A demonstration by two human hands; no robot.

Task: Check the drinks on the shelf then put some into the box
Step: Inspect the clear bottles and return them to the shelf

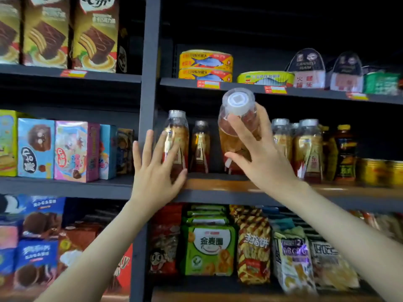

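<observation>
Amber tea bottles with clear caps stand in a row on the middle shelf [218, 184]. My right hand [259, 153] grips one bottle [236, 118] and tilts it so its cap points toward me. My left hand [156, 166] lies with straight, spread fingers against the leftmost bottle [176, 136], which stands upright. Another bottle [200, 144] stands between them, farther back. More bottles [307, 147] stand to the right of my right hand. No box is in view.
Dark drink bottles [345, 151] and gold cans [379, 171] sit at the shelf's right end. Fish tins [206, 64] fill the shelf above, snack packets [209, 247] the one below. A grey upright post [148, 83] separates cake and biscuit boxes [72, 149] on the left.
</observation>
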